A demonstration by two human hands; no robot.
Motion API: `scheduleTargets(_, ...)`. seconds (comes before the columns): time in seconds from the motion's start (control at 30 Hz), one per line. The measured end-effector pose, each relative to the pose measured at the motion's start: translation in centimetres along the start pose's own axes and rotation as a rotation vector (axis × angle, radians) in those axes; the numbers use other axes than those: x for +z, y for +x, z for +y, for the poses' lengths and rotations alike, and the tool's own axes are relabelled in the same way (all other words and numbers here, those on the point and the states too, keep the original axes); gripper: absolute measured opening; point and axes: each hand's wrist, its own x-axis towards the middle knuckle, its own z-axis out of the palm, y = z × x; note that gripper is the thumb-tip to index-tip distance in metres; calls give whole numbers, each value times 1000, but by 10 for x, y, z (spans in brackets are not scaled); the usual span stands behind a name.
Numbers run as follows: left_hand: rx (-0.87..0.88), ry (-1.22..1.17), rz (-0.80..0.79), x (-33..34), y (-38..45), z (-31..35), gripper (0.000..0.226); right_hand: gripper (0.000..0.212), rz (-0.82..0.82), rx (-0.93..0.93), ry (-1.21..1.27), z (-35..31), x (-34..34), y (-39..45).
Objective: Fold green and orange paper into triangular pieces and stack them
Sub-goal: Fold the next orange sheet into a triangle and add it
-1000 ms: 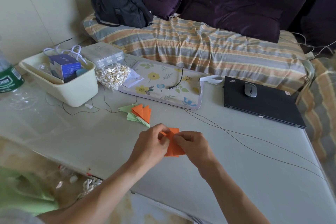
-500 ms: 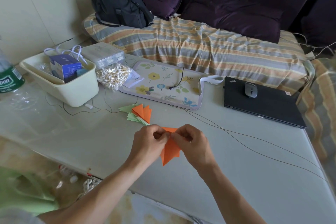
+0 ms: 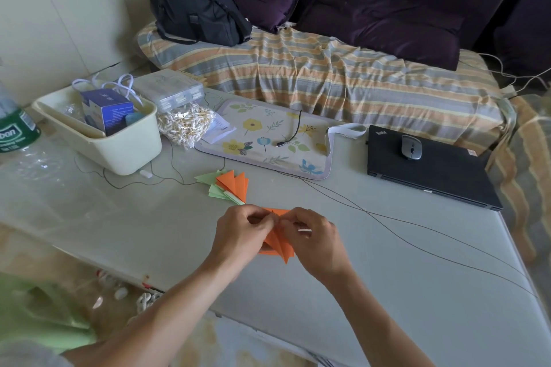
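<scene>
Two hands fold one orange paper over the tabletop.

The left hand (image 3: 243, 228) and the right hand (image 3: 313, 234) both pinch the top of the orange paper (image 3: 278, 244) with curled fingers, and its pointy end hangs down just above the tabletop (image 3: 387, 292). I think it is mid-fold, not yet a finished triangle. Next, the crease needs a firm press. Then it can join the pile of green and orange pieces (image 3: 229, 185) lying close behind the hands.
</scene>
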Motion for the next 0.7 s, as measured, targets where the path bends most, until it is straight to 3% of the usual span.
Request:
scheduleTargets(0.1,21,62,21,-1,2,-3,8,19,-24,57,32,-3,-1,0)
scheduleTargets(0.2,51,115,17,-1,2,-4,9,4,0,139,62,-2,-2,1)
scheduleTargets(0.37,41,92,-2,1,0,-2,13,9,-14,225,43,1,-2,2)
scheduleTargets(0.53,-37,-82,-131,2,-4,2,40,12,9,255,87,3,-6,4)
scheduleTargets(0.7,20,-68,-155,1,-4,-2,14,11,-64,255,144,0,-5,2)
